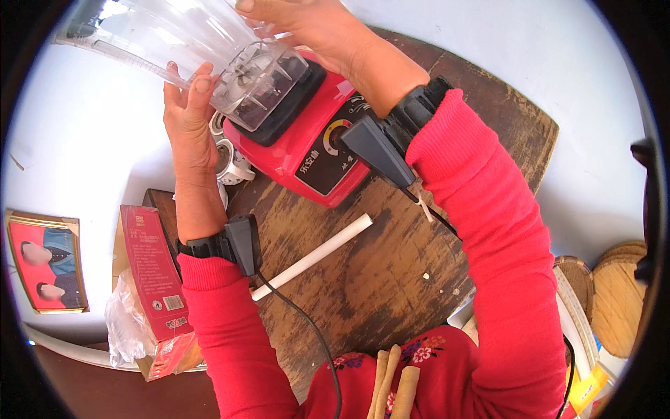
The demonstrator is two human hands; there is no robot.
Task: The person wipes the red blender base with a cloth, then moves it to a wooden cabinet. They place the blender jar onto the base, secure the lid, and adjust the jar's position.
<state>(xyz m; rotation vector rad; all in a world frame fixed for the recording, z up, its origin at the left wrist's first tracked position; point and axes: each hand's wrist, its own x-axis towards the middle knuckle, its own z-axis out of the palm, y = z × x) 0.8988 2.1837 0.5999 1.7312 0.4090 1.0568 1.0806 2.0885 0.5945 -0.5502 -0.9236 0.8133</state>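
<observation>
A clear plastic blender jug (167, 35) with blades at its bottom is at the upper left of the view. Its foot meets the black seat of a red blender base (286, 155); I cannot tell whether it is fully seated. My left hand (190, 119) presses its fingers against the jug's left side, low down near the blades. On the other side, my right hand (300, 24) grips the jug, with its thumb along the wall and some fingers hidden behind it. A dial sits on the base's dark front panel (333, 143).
The base stands on a worn wooden table (391, 258). A white stick (314, 255) lies in front of it. Beside the base are white cups (234, 164). At the left are a red box (153, 272), a plastic bag (129, 325) and a framed picture (47, 262). Round wooden boards (621, 307) stand right.
</observation>
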